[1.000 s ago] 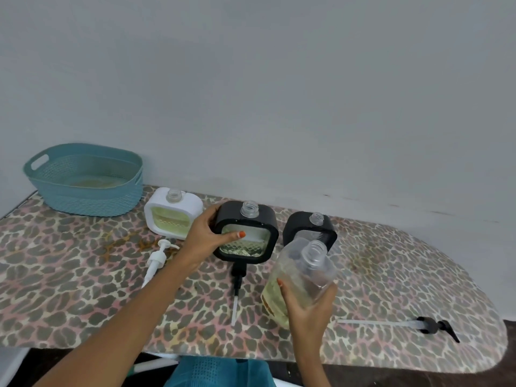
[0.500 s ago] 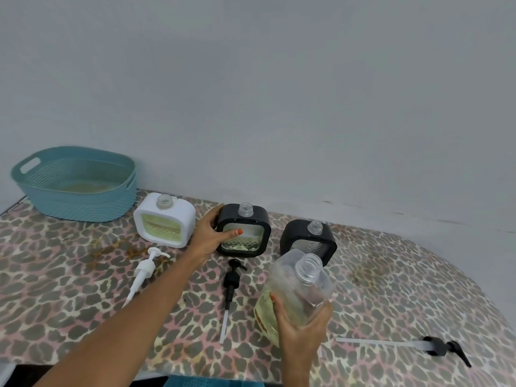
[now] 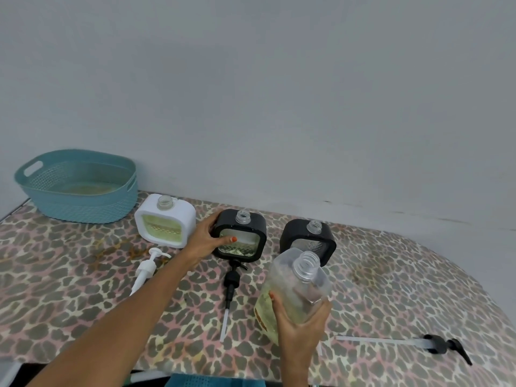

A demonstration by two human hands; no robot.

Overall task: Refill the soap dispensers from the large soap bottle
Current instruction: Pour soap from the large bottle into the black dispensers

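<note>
My left hand grips the square black dispenser; at five o'clock, my right hand holds the clear plastic bottle.

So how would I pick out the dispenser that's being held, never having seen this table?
Start at the teal basket on the table's back left; three dispensers stand in a row to its right. Skip the white dispenser; take the middle dispenser. Unlike the other black dispenser, the left hand grips it, and a black pump lies just in front.
</note>
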